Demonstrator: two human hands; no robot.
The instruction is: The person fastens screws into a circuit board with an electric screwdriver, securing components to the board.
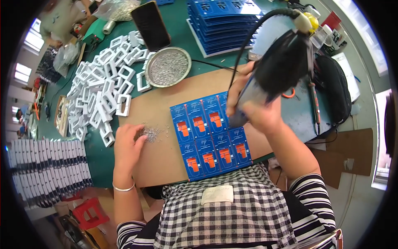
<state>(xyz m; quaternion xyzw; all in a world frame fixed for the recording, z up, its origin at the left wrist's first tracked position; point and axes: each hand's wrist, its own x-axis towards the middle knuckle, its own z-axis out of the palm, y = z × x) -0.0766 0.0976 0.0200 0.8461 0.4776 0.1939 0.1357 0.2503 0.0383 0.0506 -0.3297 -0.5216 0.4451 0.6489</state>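
Note:
My right hand (259,112) is wrapped round a corded electric screwdriver (273,70), its body dark and blurred. The tool slants down over the right part of a blue circuit-board panel (191,143), hiding some of it. Orange pieces (208,160) sit in two rows on the panel. My left hand (129,143) rests beside a little heap of small silver screws (152,134) on a brown board (159,162). Its thumb and forefinger are apart at the heap's edge, with nothing visible between them.
A round metal bowl (168,67) full of small metal parts stands beyond the panel. A phone (151,27) leans behind it. White rectangular frames (99,93) are piled at the left. Stacked blue panels (219,29) stand at the back; a soldering iron (315,103) lies right.

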